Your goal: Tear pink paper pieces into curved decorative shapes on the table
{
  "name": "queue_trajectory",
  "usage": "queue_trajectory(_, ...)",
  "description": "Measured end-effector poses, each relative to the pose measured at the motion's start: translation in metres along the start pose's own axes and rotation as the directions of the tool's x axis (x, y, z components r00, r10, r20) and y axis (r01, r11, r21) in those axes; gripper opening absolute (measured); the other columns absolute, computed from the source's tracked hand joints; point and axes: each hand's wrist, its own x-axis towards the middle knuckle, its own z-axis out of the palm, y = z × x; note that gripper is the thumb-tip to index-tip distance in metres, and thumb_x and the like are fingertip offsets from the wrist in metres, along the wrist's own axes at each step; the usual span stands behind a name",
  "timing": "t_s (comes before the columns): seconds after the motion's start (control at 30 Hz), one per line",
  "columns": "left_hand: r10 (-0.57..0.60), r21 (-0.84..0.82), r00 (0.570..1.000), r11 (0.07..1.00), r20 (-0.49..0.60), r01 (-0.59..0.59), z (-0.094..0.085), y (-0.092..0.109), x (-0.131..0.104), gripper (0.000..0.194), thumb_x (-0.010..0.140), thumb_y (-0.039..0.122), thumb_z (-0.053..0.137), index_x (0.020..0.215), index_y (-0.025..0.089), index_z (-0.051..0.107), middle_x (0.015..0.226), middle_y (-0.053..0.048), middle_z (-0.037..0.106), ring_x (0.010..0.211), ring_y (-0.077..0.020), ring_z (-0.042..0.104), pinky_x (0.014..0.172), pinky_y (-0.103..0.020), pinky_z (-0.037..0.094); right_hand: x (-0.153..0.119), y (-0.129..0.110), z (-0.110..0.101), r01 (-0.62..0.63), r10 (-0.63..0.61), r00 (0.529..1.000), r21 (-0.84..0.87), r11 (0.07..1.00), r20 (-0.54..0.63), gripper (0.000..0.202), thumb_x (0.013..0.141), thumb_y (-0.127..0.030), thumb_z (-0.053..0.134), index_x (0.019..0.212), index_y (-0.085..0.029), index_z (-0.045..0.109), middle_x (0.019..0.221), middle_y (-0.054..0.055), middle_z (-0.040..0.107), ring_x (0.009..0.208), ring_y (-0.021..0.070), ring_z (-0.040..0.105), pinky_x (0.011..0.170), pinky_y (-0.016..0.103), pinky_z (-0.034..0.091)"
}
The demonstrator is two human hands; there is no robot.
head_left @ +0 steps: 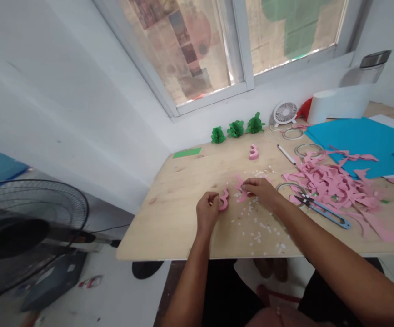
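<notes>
My left hand point(207, 210) pinches the left side of a curvy pink paper cutout point(224, 200), shaped like a 3, above the table. A second pink cutout point(240, 190), thin and blurred, is gripped at its right by the closed fingers of my right hand point(256, 187). The two pieces are apart, side by side. Farther back lies a thicker pink 3-shaped stack point(253, 152). White paper bits point(258, 234) are scattered around and below my right hand. Fingertips of both hands are partly hidden.
Pink paper scraps point(333, 181) pile up at right, with blue-handled thread snips point(329, 214), a white pen point(286, 155) and blue sheets point(370, 136) around them. Several green paper ornaments point(235, 129) and a small white fan point(285, 112) stand by the wall. A large floor fan point(29, 227) is at left.
</notes>
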Motion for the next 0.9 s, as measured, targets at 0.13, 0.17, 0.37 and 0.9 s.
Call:
queue_trajectory(0.13, 0.032, -0.073, 0.999, 0.997, 0.043, -0.028, 0.005, 0.019, -0.012, 0.013, 0.072, 0.024, 0.054, 0.079, 0.018, 0.063, 0.072, -0.002, 0.065, 0.064, -0.0135, 0.057, 0.060, -0.024, 0.044, -0.001, -0.001, 0.000, 0.011, -0.012, 0.999, -0.012, 1.000, -0.048, 0.015, 0.061, -0.032, 0.063, 0.064, -0.017, 0.063, 0.059, -0.002, 0.056, 0.057, 0.0105, 0.047, 0.059, 0.026, 0.036)
queue_trajectory(0.17, 0.056, -0.069, 0.997, 0.996, 0.043, -0.053, 0.007, 0.024, -0.015, 0.013, 0.073, 0.024, 0.054, 0.079, 0.018, 0.063, 0.074, -0.003, 0.065, 0.065, -0.0134, 0.057, 0.062, -0.025, 0.044, -0.001, -0.001, 0.001, 0.015, -0.016, 0.998, -0.016, 1.000, -0.060, 0.015, 0.061, -0.032, 0.063, 0.064, -0.017, 0.063, 0.058, -0.002, 0.057, 0.056, 0.0107, 0.047, 0.058, 0.026, 0.036)
queue_trajectory(0.37, 0.287, 0.053, 0.958, 0.956, -0.002, -0.287, 0.026, 0.046, -0.021, 0.013, 0.076, 0.023, 0.053, 0.082, 0.019, 0.064, 0.082, -0.005, 0.065, 0.079, -0.0171, 0.057, 0.074, -0.030, 0.043, 0.001, 0.002, 0.000, 0.036, -0.039, 0.997, -0.042, 0.998, -0.065, 0.016, 0.062, -0.034, 0.062, 0.065, -0.018, 0.063, 0.057, -0.001, 0.058, 0.055, 0.0110, 0.047, 0.055, 0.025, 0.035)
queue_trajectory(0.9, 0.317, 0.298, 0.948, 0.909, -0.042, -0.290, 0.048, 0.049, -0.013, 0.013, 0.077, 0.025, 0.055, 0.081, 0.020, 0.066, 0.080, -0.008, 0.066, 0.082, -0.0221, 0.055, 0.084, -0.037, 0.035, 0.001, 0.002, -0.001, 0.043, -0.044, 0.999, -0.075, 0.996, -0.016, 0.019, 0.065, -0.035, 0.059, 0.059, -0.017, 0.064, 0.061, 0.002, 0.062, 0.060, 0.0125, 0.050, 0.055, 0.024, 0.036)
